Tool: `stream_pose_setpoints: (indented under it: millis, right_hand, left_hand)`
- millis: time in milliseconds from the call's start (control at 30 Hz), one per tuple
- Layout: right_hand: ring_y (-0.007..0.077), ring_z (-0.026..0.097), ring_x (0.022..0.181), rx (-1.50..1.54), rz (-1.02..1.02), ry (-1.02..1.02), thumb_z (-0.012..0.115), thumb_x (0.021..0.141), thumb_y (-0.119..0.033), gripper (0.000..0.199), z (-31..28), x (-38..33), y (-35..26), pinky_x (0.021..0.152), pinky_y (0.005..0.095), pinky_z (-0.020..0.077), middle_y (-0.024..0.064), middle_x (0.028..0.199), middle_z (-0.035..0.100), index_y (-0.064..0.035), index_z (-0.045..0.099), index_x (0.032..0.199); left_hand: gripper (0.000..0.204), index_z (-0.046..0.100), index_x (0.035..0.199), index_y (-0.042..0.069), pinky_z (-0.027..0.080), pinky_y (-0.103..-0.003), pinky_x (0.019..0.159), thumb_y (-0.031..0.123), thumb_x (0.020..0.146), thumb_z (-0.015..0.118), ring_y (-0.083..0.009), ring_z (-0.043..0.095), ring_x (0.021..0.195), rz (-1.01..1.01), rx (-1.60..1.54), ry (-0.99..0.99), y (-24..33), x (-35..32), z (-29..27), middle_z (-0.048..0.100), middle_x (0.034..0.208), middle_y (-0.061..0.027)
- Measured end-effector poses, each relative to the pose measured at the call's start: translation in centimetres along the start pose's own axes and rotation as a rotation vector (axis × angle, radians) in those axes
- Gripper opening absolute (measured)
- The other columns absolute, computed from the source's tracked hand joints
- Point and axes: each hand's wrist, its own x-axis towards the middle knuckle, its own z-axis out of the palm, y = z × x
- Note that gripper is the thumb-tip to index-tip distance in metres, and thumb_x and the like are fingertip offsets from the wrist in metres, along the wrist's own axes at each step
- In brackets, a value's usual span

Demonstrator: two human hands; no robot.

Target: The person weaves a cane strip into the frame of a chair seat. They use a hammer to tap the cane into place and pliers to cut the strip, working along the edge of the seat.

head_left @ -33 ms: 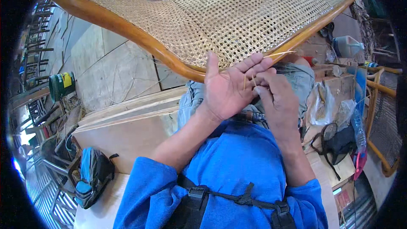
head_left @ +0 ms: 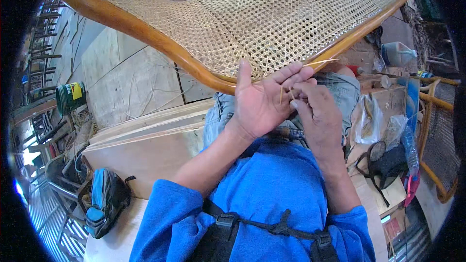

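My left hand is turned palm up with its fingers stretched out, just below the near edge of a woven cane panel. A short thin piece of cane lies across its palm. Thumb and fingers of my right hand are pinched over the left fingers, on another short cane piece. Beyond the left fingertips a longer pale cane strip sticks out to the right; where its other end goes is hidden. A brown curved chair frame borders the panel.
Stacked plywood boards lie to my left, with a blue and black backpack and a green can. At the right are plastic bags, a black bag, a bottle and another cane chair.
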Motion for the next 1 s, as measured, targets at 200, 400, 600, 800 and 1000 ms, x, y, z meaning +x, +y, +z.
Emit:
stream_pose_setpoints:
  millis: [200, 400, 600, 800, 1000]
  right_hand:
    - [0.0301, 0.057, 0.088, -0.128, -0.010, 0.036, 0.062, 0.076, -0.006, 0.022, 1.3, -0.2, 1.8, 0.073, 0.0367, 0.0478, 0.0123, 0.088, 0.057, -0.0078, 0.059, 0.097]
    - [0.0125, 0.056, 0.078, 0.574, 0.303, 0.031, 0.058, 0.084, -0.004, 0.011, -1.0, -0.6, 1.8, 0.072, 0.0250, 0.0465, 0.0021, 0.084, 0.058, -0.0037, 0.057, 0.095]
    - [0.0074, 0.053, 0.073, 0.965, 0.368, 0.059, 0.056, 0.086, -0.001, 0.006, -2.0, -0.5, 2.4, 0.068, 0.0203, 0.0447, 0.0019, 0.082, 0.059, -0.0009, 0.057, 0.093]
    - [0.0080, 0.054, 0.074, 0.927, 0.323, 0.082, 0.058, 0.086, -0.004, 0.007, -1.4, -0.9, 3.3, 0.067, 0.0221, 0.0446, 0.0008, 0.081, 0.059, -0.0015, 0.058, 0.093]
    - [0.0068, 0.052, 0.070, 1.229, 0.529, -0.065, 0.058, 0.087, -0.011, 0.006, -1.3, -1.3, 4.7, 0.061, 0.0201, 0.0414, -0.0011, 0.080, 0.058, -0.0054, 0.060, 0.089]
  left_hand:
    - [0.098, 0.037, 0.131, -0.007, 0.031, -0.043, 0.104, 0.076, 0.081, 0.023, -0.0331, 0.040, 0.125, 0.068, 0.122, 0.106, -1.0, 0.6, -0.1, 0.041, 0.134, -0.0240]
    - [0.061, 0.050, 0.119, 0.001, 0.046, -0.036, 0.089, 0.054, 0.091, 0.038, -0.0243, 0.057, 0.105, 0.038, 0.520, 0.343, -1.5, 0.5, -0.9, 0.057, 0.118, -0.0152]
    - [0.030, 0.057, 0.093, 0.007, 0.037, -0.021, 0.042, 0.036, 0.093, 0.048, -0.0068, 0.047, 0.052, -0.153, 0.809, 0.406, -2.7, -0.2, 0.2, 0.057, 0.080, -0.0015]
    - [0.026, 0.056, 0.087, 0.008, 0.031, -0.020, 0.037, 0.033, 0.091, 0.054, -0.0052, 0.039, 0.045, -0.194, 0.838, 0.394, -2.6, -0.2, 0.1, 0.055, 0.074, 0.0002]
    - [0.023, 0.060, 0.085, 0.005, 0.037, -0.019, 0.052, 0.026, 0.091, 0.054, -0.0035, 0.044, 0.059, 0.053, 1.471, 0.441, -3.1, 0.0, 0.5, 0.054, 0.070, 0.0030]
